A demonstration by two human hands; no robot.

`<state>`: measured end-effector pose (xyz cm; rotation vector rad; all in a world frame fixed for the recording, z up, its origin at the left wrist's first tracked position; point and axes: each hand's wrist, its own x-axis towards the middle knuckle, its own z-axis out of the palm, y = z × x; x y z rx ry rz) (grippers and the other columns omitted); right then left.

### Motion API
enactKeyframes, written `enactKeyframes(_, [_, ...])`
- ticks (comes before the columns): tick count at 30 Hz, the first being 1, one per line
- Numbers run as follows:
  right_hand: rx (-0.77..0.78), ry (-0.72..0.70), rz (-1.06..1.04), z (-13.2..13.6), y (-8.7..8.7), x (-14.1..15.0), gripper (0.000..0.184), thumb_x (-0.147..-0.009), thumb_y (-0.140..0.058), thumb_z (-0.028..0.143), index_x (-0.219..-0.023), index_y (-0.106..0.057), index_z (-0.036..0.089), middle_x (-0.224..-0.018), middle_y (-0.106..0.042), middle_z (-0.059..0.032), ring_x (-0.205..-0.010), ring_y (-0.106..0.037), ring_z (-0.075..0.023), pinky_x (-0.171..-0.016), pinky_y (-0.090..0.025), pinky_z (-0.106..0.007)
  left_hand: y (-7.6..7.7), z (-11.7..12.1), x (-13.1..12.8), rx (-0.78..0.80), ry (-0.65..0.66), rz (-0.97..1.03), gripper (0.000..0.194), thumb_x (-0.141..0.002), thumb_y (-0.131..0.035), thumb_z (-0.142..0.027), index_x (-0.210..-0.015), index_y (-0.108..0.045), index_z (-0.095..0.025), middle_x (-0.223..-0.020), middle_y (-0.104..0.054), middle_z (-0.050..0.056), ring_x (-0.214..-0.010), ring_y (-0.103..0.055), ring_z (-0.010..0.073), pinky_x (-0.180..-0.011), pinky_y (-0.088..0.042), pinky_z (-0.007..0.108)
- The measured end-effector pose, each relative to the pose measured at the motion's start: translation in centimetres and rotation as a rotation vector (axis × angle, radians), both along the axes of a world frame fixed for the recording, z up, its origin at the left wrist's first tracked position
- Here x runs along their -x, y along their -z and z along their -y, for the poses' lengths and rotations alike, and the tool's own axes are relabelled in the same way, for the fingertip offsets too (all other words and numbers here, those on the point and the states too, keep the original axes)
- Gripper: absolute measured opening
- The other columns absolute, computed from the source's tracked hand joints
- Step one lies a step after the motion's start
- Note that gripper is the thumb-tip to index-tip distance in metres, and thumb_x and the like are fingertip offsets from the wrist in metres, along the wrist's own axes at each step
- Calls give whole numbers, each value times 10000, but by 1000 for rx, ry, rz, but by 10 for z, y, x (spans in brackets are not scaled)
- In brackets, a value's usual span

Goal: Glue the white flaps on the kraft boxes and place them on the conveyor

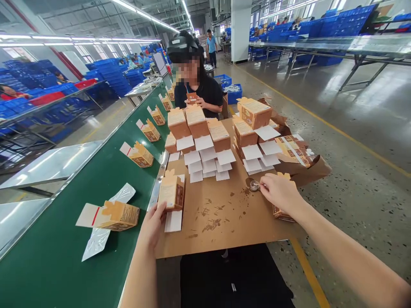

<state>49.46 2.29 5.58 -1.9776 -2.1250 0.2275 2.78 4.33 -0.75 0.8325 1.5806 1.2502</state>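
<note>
In the head view, a bright factory hall stretches back over a grey speckled floor [346,205], with stacked blue plastic crates [337,25] at both sides. A long green conveyor belt [41,256] runs along the left edge of a bench topped with a flat brown cardboard sheet [205,239], stained with dark brown marks.

Near the bench's left edge stands a tan-and-brown cardboard carton [171,192] with a white flap at its near side. The left hand [151,226] holds it by the near left corner, thumb and fingers closed in. Toward the right edge, the right hand [279,192] has its fingertips pinched narrow on a thin pale stem [258,185] at a small round shiny object [254,186]; what that object is, I cannot tell. Another printed brown carton [283,215] sits partly hidden below this hand.

Matching cartons with white flaps are piled in a middle stack [220,134] and a right-hand stack [255,112] toward the far edge. Beyond that edge, a co-worker in a black shirt [212,92] holds a small brown box [192,98]. On the belt, an open printed carton [120,215] lies across a shiny plastic bag [96,244].
</note>
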Motion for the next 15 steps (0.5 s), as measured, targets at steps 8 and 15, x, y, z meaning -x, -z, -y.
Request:
enactKeyframes(8, [29,-79,49,-17,16,-4,367,-1055,-615,105,-727,-628,269,-826,-737,-45,-759,-689,-215,-714,-467,-350,-1,86,-6,110,30,243,841,-547,-1174,-580,-1273,-911,-248,-1452,-890,196,-1501,-770,539,-1280,-644,658])
enactKeyframes(15, [-237,-62,-152,19,11,-19,360,-1127,-604,189,-787,-609,307,-789,-694,-23,-719,-677,-219,-680,-479,-356,3,69,-46,39,139,219,908,-577,-1212,-535,-1335,-857,-185,-1453,-878,224,-1455,-800,488,-1263,-647,595])
